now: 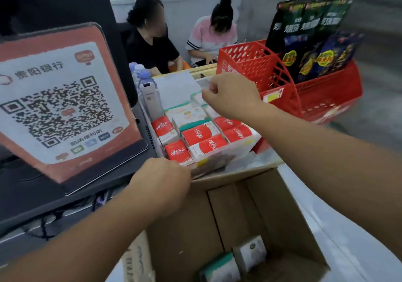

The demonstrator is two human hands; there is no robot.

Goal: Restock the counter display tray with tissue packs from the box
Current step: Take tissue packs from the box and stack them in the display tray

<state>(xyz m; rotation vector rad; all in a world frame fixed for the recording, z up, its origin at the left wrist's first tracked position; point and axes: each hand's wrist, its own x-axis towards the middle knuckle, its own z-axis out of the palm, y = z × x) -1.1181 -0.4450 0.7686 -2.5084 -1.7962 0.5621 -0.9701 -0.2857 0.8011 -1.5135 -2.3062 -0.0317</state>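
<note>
Two tissue packs [235,260] are seen at the bottom of the open cardboard box [282,205]. Beyond it, the display tray [241,149] front edge is gripped by the left hand [165,179]. Curled fingers of the right hand [230,94] are held over the rear packs; whether anything is pinched cannot be told.

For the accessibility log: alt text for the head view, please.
Left hand grips the near edge of a clear plastic display tray of red and white tissue packs; right hand reaches over its back. Below, a brown cardboard box holds a few packs.

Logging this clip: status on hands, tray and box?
Left hand grips tray front edge. Right hand curled at tray's back. Two packs left in box. Nothing blocking.
</note>
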